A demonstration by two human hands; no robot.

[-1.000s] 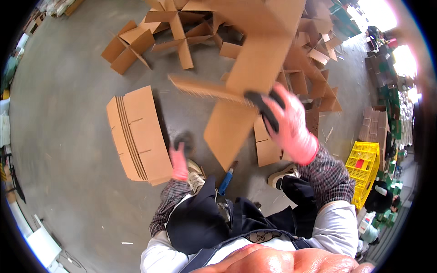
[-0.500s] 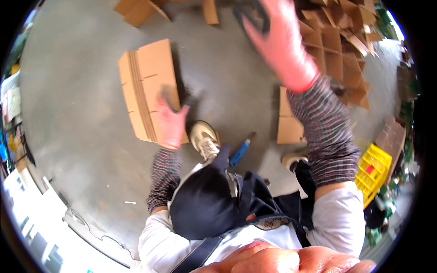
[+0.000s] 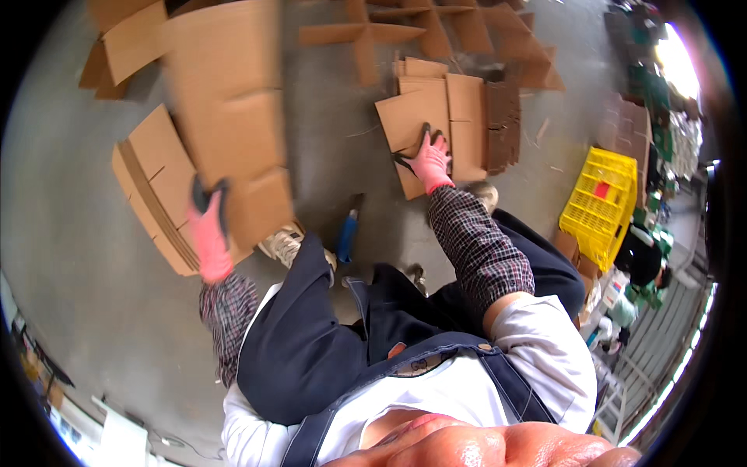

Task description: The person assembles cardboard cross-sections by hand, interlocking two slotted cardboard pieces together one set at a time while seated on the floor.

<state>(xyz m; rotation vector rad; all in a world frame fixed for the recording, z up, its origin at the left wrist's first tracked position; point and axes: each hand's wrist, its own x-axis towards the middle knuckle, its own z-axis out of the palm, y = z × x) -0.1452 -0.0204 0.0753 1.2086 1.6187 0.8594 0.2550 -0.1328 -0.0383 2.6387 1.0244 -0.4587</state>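
My left hand (image 3: 210, 233), in a pink glove with dark fingertips, grips the near left edge of a long creased cardboard sheet (image 3: 229, 101), which is smeared by motion. Underneath lies a slotted cardboard stack (image 3: 152, 183) on the floor. My right hand (image 3: 430, 163), gloved the same way, rests with thumb and fingers spread on the top sheet of a pile of flat cardboard pieces (image 3: 422, 97). Dark brown cardboard strips (image 3: 502, 128) lie along that pile's right side. Between my feet is a blue-handled tool (image 3: 347, 240), apparently a knife.
Assembled cardboard dividers (image 3: 389, 33) stand on the floor at the far side. More folded cardboard (image 3: 132, 43) lies at the far left. A yellow plastic crate (image 3: 597, 206) is to my right, with green and white items beyond it.
My left hand has taken hold of a long cardboard sheet. My right hand has come down from the far side onto the right pile. The whole view has swung to the right.
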